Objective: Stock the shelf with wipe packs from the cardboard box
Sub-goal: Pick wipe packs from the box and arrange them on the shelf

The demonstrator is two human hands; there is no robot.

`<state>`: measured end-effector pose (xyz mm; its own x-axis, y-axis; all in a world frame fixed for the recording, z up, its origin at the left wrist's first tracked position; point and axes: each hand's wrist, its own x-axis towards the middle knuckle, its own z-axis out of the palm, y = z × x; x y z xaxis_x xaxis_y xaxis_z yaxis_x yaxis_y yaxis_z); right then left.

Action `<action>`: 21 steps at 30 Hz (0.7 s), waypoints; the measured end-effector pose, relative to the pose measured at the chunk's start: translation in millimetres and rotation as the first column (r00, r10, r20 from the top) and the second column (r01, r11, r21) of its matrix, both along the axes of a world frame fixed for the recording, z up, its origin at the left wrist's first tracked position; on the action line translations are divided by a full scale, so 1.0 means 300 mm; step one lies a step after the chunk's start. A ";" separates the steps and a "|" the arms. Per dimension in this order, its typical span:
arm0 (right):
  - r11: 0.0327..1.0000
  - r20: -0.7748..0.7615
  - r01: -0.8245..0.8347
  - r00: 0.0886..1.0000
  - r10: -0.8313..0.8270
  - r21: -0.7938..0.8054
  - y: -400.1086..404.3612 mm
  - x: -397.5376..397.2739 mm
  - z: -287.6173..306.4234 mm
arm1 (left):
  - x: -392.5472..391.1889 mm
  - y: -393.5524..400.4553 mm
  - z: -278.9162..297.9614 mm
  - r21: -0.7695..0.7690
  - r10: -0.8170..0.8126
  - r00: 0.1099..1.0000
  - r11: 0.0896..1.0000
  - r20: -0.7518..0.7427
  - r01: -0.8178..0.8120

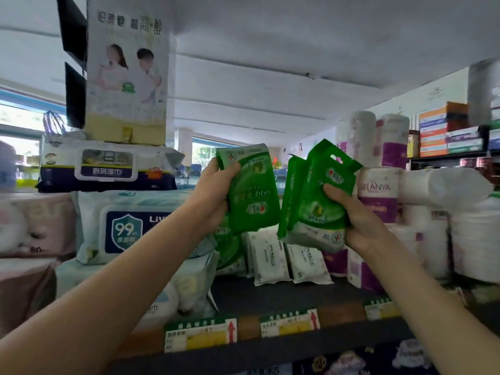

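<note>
My left hand (213, 196) grips one green wipe pack (251, 190) upright above the shelf (270, 299). My right hand (354, 220) holds a bunch of green wipe packs (316, 196), at least two, side by side. Both bunches hover in front of the shelf's back row. More green packs (230, 250) lie on the shelf behind my left wrist, partly hidden. Two small white wipe packs (270, 258) stand on the shelf below my hands. The cardboard box is out of view.
Large blue-and-white wipe packs (127, 228) are stacked on the left, with a dark-labelled pack (108, 166) and a tall printed carton (127, 74) on top. Tissue rolls and purple packs (378, 196) fill the right. Price tags (200, 334) line the shelf's front edge.
</note>
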<state>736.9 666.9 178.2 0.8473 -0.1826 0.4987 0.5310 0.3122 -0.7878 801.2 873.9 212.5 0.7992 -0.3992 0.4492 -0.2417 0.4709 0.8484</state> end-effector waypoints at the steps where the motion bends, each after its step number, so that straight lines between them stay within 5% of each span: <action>1: 1.000 0.008 -0.007 1.000 0.007 0.030 0.000 0.010 -0.006 | 0.001 -0.015 0.003 -0.050 0.022 1.000 0.998 -0.005 -0.023; 10: 0.934 0.135 -0.138 0.986 0.098 0.328 0.075 0.037 -0.058 | -0.025 -0.115 0.062 -0.454 0.204 0.970 0.857 -0.133 -0.243; 13: 0.902 0.222 -0.266 0.955 0.197 0.341 0.128 0.058 -0.051 | -0.050 -0.156 0.038 -0.279 0.133 0.984 0.947 -0.118 -0.161; 17: 0.898 0.185 -0.217 0.970 0.156 0.383 0.113 0.076 -0.004 | -0.021 -0.119 -0.013 0.072 -0.003 1.000 0.997 0.000 0.003; 19: 0.921 0.169 -0.162 0.980 0.107 0.354 0.076 0.080 0.015 | -0.008 -0.064 -0.022 0.340 -0.058 0.992 0.940 0.108 0.018; 21: 0.954 0.121 -0.107 0.990 0.076 0.279 0.042 0.096 0.027 | 0.004 -0.012 -0.019 0.505 0.055 0.931 0.828 0.361 -0.245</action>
